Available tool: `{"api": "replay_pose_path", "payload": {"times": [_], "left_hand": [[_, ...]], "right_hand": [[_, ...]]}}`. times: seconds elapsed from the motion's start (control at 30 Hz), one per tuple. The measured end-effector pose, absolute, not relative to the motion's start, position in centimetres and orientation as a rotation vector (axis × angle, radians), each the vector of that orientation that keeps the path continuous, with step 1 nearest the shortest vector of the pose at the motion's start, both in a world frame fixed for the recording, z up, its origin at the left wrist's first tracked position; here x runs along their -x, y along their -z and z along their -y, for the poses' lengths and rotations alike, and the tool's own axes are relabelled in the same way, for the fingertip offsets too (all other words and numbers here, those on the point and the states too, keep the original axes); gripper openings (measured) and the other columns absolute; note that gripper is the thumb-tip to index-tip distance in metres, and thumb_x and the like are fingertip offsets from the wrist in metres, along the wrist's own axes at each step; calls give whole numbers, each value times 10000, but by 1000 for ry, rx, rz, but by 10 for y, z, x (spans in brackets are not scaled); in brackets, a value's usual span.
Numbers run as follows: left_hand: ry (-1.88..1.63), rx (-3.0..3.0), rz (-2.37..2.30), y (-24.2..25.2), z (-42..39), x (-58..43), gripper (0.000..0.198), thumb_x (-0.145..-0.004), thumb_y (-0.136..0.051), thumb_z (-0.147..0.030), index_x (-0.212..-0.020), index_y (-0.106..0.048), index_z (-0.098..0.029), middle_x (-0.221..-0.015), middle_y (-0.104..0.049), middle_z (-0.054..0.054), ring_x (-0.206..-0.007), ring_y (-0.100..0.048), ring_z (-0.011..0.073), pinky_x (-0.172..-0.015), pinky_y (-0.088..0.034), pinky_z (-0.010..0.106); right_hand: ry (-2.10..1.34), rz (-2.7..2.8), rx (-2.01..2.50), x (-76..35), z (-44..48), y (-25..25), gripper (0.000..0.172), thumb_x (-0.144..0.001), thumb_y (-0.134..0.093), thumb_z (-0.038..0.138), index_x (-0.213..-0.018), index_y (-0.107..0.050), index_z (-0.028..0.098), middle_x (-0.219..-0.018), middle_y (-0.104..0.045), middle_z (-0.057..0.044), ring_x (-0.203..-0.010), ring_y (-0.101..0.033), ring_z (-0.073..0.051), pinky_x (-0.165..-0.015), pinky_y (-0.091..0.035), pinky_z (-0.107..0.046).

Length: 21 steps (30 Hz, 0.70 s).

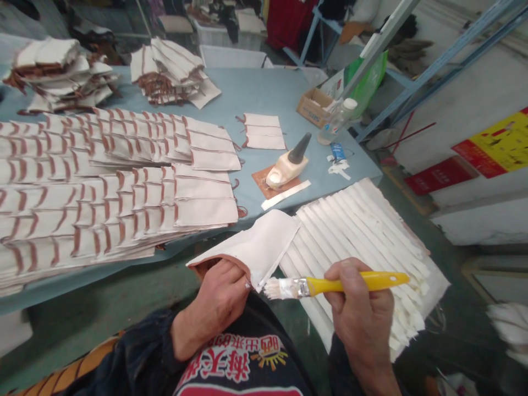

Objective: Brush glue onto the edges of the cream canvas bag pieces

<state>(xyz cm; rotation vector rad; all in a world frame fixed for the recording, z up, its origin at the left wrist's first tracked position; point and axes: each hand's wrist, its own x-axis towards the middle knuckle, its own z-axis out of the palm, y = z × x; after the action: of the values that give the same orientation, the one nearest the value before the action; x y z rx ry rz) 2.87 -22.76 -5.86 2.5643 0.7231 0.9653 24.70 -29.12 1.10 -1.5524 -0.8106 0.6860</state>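
My left hand (220,302) grips the near, brown-lined edge of a white leather-like piece (251,242), its fingers tucked partly inside the opening. In my right hand (361,319) is a flat paintbrush (371,280) with a yellow handle, held between thumb and fingers. The brush's whitish bristles point left and lie close to the corner of the white piece; whether they touch it I cannot tell. Right of the piece, long white strips (350,231) lie side by side on a sloping board, partly behind my right hand.
Overlapping rows of white, brown-edged pieces (206,203) cover the left of the blue table (264,93). More stacks (175,71) stand behind. A bottle with a dark nozzle (291,162), a single flat piece (264,131), a cardboard box (315,107) and a clear jar (338,121) sit towards the right.
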Motion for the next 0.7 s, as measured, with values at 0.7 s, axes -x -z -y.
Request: {"api": "replay_pose_path", "payload": {"times": [0.7], "left_hand": [[-1044,-2517,-780,74,246,-6,306,-945,-456,-20,-823,-660,-213,-831,-748,97,-792,-672,261,-755,-561,393]], "right_hand": [[-663,824,1595,-193,307,-9,503,-992,-705,563,-645,-594,216,-456,-420,74,-357,-361,-86,-340,-226,-212]]}}
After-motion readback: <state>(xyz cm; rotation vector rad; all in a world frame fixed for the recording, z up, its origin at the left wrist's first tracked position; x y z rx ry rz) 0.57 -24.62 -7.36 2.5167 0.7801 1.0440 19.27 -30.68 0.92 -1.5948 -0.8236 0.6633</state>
